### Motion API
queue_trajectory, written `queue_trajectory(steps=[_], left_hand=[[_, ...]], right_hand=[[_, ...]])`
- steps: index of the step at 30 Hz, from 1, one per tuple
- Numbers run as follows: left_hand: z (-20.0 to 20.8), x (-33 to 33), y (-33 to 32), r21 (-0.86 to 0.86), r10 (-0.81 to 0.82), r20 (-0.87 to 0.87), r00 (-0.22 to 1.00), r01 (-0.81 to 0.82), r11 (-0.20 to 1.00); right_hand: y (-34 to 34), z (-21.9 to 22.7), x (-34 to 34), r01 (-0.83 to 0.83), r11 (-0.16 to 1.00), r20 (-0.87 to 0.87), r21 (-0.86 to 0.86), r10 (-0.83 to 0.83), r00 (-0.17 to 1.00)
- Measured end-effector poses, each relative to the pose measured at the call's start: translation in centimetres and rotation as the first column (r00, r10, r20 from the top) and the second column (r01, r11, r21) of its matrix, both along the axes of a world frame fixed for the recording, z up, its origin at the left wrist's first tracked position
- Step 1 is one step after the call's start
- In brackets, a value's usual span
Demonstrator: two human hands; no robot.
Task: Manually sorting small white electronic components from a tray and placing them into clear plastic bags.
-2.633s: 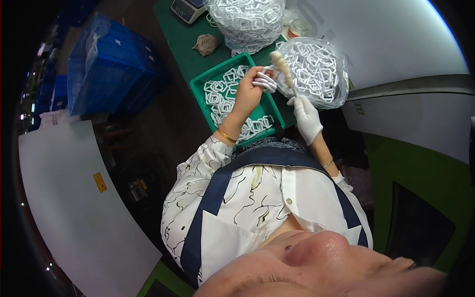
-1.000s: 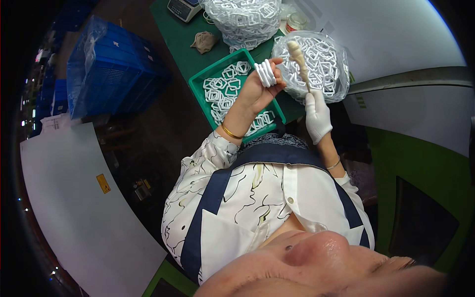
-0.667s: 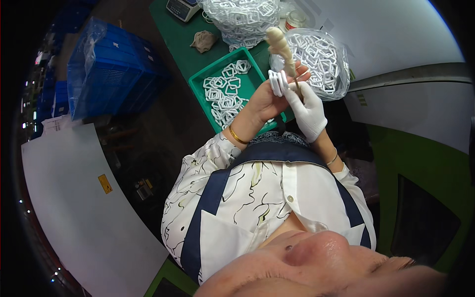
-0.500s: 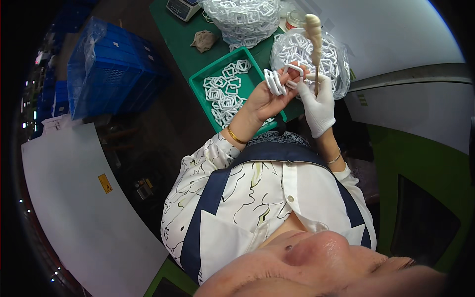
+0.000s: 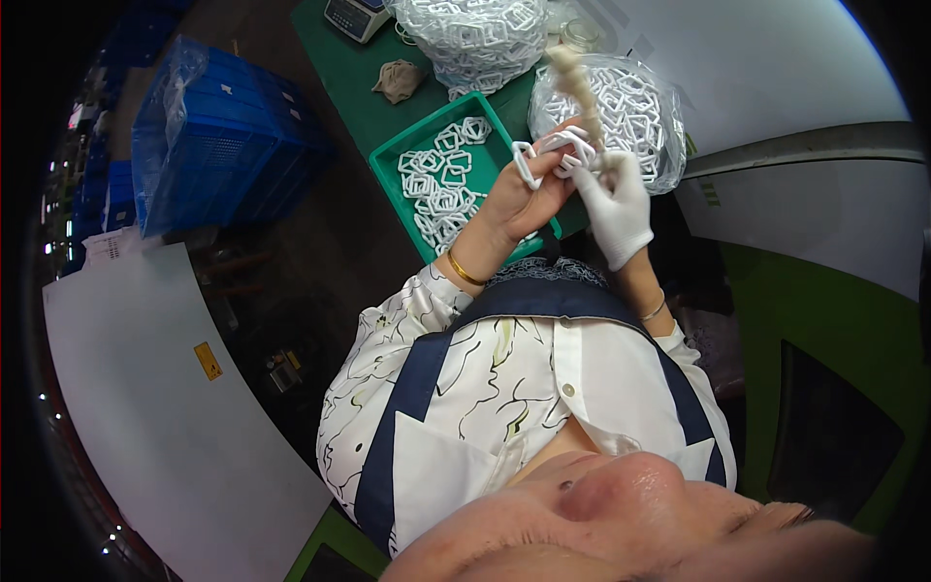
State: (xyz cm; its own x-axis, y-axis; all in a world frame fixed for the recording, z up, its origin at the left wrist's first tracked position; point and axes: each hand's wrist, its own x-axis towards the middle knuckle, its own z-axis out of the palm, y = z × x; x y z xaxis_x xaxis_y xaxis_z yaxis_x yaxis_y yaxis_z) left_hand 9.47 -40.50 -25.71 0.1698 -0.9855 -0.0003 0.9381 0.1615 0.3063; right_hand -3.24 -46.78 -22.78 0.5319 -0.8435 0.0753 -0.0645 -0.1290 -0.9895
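My bare left hand (image 5: 529, 202) is closed around several white rounded-square rings (image 5: 525, 167), which hang on its fingers. In a white glove, my right hand (image 5: 621, 209) meets the left one at the rings. It grips a tool with a beige wrapped handle (image 5: 574, 80), which points up and slightly left and is blurred by motion. The tool's tip and the right fingertips are hidden among the rings and fingers. Just left of my hands stands a green tray (image 5: 385, 167) with loose white rings (image 5: 446, 201) in it.
Behind my hands lie two clear plastic bags of white rings, a near bag (image 5: 635, 107) and a far bag (image 5: 475, 44). A crumpled beige cloth (image 5: 399, 81), a scale (image 5: 356, 17) and a glass jar (image 5: 580, 35) share the green table (image 5: 339, 97). Blue crates (image 5: 228, 145) stand at left.
The tool's handle has swung from nearly upright to leaning left. My right hand has shifted slightly left, and the rings on my left hand have moved and now sit differently.
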Motion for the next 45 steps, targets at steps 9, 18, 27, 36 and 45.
queue_trajectory(steps=[9, 18, 27, 36, 45], left_hand=[[1.6, 0.0, 0.4, -0.053, -0.122, -0.188, 0.974, 0.114, 0.992], [0.7, -0.1, 0.0, -0.086, -0.137, -0.278, 0.951, 0.117, 0.989], [0.6, -0.3, -0.5, -0.038, -0.079, -0.223, 0.972, 0.073, 0.997], [1.7, 1.4, -0.1, -0.078, 0.035, -0.118, 0.992, -0.045, 0.996], [3.5, 1.0, -0.1, -0.062, 0.008, -0.131, 0.991, -0.016, 0.998]], right_hand=[[0.7, 1.5, -0.1, -0.102, 0.994, -0.013, 0.029, 0.102, 0.995], [0.2, 1.7, 0.0, -0.011, 0.999, 0.082, -0.031, 0.013, 0.997], [1.5, 0.8, -0.1, -0.054, 0.998, 0.075, 0.042, 0.05, 0.996], [-0.6, -0.2, -2.1, 0.001, 0.982, -0.182, -0.19, -0.036, 0.983], [-1.7, 0.4, -2.6, 0.008, 0.992, -0.176, -0.123, -0.029, 0.984]])
